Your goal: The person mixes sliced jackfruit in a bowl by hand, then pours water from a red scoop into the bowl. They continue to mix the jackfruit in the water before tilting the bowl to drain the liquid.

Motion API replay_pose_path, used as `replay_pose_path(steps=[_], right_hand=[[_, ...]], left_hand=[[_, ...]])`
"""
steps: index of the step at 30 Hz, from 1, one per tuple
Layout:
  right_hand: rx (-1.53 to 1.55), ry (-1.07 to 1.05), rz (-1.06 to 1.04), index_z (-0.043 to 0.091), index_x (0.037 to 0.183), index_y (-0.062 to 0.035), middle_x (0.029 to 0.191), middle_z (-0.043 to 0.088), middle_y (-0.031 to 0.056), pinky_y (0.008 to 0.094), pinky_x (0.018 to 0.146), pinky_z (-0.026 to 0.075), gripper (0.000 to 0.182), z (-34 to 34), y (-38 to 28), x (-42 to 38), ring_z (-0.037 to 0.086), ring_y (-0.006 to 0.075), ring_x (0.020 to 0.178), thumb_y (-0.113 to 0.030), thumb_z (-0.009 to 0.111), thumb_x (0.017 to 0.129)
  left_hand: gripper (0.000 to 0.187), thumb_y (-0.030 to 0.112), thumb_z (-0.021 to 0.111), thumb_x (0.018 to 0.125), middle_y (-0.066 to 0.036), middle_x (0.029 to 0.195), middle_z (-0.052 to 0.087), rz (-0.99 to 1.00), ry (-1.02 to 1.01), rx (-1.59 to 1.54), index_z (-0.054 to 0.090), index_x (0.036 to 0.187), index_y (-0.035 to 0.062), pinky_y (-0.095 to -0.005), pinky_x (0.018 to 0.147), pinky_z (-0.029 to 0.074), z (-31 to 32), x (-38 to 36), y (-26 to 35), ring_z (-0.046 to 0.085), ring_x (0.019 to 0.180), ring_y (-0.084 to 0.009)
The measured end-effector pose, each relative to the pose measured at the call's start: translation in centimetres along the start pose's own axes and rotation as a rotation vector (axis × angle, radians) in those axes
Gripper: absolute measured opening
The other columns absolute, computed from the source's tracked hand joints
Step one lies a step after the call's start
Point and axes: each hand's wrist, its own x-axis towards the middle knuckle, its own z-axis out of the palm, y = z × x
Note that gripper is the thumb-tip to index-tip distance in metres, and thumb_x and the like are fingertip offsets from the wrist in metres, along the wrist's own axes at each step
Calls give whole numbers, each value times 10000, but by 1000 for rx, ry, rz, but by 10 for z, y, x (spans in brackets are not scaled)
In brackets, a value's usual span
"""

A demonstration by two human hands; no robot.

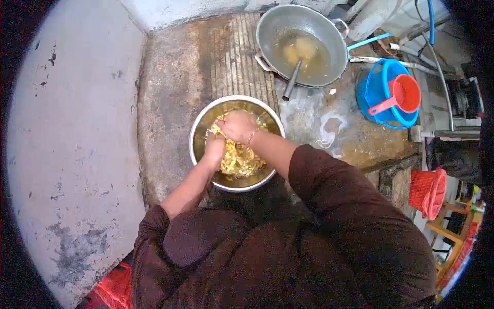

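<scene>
A round steel bowl [196, 136] with a wide rim stands in front of me, holding many chopped pale-yellow food pieces [242, 159] with what looks like liquid around them. My right hand [238, 126] reaches into its upper left part, fingers curled over some of the pieces. Close below it, my left hand [215, 148] is also inside the bowl, its fingers bent around pieces and partly hidden. The two hands nearly touch at the fingertips. I cannot make out the exact kind of food.
Behind the bowl sits a large metal wok [329, 51] with cloudy liquid, yellowish lumps and a dark-handled tool [292, 82]. A blue bucket [371, 92] with a red dipper [406, 95] stands at right. Farther right is a red basket [424, 188]. A grey wall [82, 129] borders the left.
</scene>
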Motion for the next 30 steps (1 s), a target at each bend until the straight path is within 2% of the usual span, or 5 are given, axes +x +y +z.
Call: replay_pose_path(steps=[7,11,15,18,30], right_hand=[[-283,-158,-105,612,1010,-24,1101,561,236,446,858,467,480,15,40,5,565,367,997,-426,368,917],[-58,-227,246,362,1333,-79,1239,430,303,434,981,389,610,0,22,-44,462,423,1155,-520,350,913],[299,-4,416,290,1392,-101,1283,292,382,467,990,362,618,46,7,-74,419,489,1160,-469,411,911],[384,83,401,284,1394,-120,1254,331,331,510,913,397,611,42,-24,-95,464,497,1046,-339,512,871],[235,112,27,527,1099,-55,1039,516,227,489,728,474,295,10,-33,-75,584,416,835,-216,494,853]], left_hand=[[538,244,493,826,-302,1316,358,314,-71,956,412,1301,3,-420,1049,297,-13,-16,46,392,1198,-431],[622,428,380,908,-257,1375,327,9,-192,787,246,1402,75,-479,1048,301,-15,23,-40,380,1248,-404],[617,512,147,945,-180,1145,544,-523,-368,-295,417,1288,77,-454,915,449,13,-36,22,552,1047,-325],[581,521,167,948,-210,1337,378,-489,-405,-352,253,1395,160,-611,813,447,8,-35,18,506,1115,-357],[439,419,285,935,-117,907,593,-442,-200,-442,507,1108,82,-440,559,492,0,-26,6,593,800,-250]])
